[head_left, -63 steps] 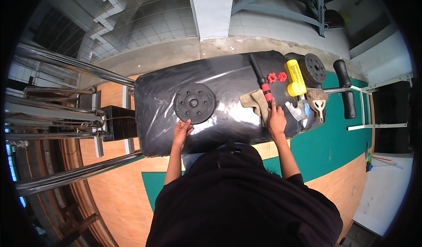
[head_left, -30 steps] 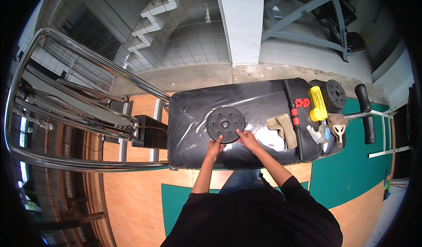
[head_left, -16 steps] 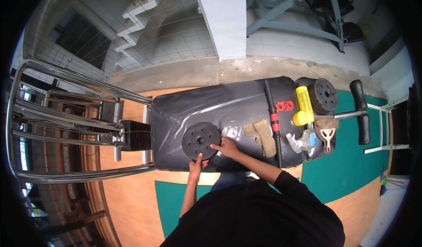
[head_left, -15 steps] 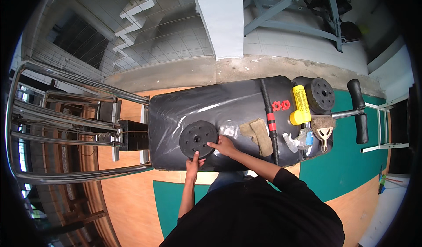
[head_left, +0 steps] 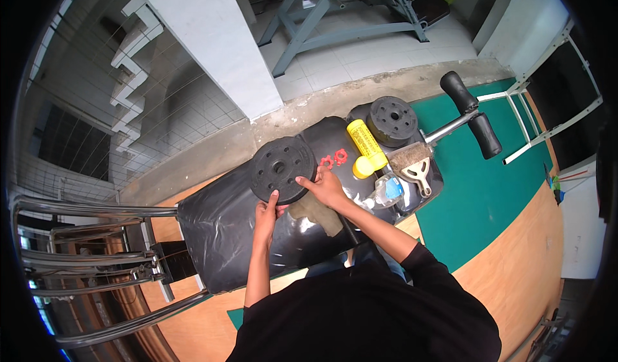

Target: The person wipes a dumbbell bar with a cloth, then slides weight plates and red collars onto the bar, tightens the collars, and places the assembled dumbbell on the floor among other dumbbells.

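Weight plate (head_left: pixel 282 168) sits a bit above and left of frame centre, on the black plastic sheet (head_left: pixel 219 227). Half a second ago it lay further left on the sheet; now it's up beside the red collars (head_left: pixel 333 158), so it looks like it's being carried that way. Left hand (head_left: pixel 266 212) grips its lower edge, right hand (head_left: pixel 326 187) its right edge, fingers curled on the rim. Further out: yellow bottle (head_left: pixel 365 147), brush (head_left: pixel 414 163), second plate (head_left: pixel 393 119).
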Tool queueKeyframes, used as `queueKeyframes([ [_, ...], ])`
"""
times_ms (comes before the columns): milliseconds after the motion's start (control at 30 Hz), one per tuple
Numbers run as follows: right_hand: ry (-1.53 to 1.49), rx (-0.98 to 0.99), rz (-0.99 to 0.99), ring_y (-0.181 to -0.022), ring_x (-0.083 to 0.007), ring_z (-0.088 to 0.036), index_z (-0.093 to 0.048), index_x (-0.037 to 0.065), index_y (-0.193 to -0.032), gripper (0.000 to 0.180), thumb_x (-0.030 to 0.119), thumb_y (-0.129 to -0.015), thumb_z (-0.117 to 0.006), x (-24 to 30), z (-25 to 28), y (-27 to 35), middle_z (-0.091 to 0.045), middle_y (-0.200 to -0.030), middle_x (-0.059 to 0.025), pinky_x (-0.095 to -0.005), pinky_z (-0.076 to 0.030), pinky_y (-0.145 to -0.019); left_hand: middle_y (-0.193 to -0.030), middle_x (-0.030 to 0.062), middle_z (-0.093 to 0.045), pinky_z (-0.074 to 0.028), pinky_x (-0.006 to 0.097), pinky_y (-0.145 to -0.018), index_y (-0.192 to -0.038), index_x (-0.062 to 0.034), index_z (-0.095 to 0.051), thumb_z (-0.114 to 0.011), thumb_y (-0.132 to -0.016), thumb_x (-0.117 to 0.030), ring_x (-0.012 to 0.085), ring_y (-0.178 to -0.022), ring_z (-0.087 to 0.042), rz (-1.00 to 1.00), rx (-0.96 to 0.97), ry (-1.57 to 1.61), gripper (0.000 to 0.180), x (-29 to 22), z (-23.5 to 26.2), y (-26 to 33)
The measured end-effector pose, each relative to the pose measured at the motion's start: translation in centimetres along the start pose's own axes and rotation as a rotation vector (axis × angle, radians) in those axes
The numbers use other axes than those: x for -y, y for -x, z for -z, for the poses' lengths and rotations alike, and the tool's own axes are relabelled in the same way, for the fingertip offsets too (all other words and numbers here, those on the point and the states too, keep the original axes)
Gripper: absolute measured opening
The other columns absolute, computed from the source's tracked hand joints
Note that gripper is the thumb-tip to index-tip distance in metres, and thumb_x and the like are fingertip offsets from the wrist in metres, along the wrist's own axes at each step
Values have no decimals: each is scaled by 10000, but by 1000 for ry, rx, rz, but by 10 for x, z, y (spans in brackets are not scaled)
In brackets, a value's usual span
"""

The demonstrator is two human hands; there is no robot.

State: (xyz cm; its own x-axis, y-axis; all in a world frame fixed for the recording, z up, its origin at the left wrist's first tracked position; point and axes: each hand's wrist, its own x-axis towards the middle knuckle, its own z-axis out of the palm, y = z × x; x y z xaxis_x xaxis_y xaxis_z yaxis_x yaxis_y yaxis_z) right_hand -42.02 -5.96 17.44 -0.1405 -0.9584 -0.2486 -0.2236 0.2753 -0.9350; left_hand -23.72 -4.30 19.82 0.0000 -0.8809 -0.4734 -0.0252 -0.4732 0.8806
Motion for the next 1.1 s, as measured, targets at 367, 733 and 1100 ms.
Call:
queueKeyframes([
  [367,-57,-401,-80,-528,-27,-373,-477,57,-731,419,357,-743,-769,-80,209,-36,-422,-587,56,-208,-291,-449,-790,82,-585,-491,205,-603,-846,-3,-467,-666,-827,-432,167,-782,-666,58,377,-232,473,-16,-219,-79],
  [733,70,-378,-181,-534,-109,-435,-458,53,-700,472,436,-753,-729,-157,301,-93,-464,-583,-5,-271,-360,-498,-721,53,-556,-497,218,-574,-747,-68,-425,-678,-813,-445,169,-717,-664,12,368,-270,459,18,-333,-138],
  [1100,462,-121,-212,-759,-383,-631,-554,-59,-879,701,631,-757,-590,-129,322,-104,-631,-733,-216,-432,-488,-685,-660,114,-612,-502,277,-571,-799,60,-539,-613,-803,-554,164,-589,-634,-17,402,-806,618,-9,-331,-157],
])
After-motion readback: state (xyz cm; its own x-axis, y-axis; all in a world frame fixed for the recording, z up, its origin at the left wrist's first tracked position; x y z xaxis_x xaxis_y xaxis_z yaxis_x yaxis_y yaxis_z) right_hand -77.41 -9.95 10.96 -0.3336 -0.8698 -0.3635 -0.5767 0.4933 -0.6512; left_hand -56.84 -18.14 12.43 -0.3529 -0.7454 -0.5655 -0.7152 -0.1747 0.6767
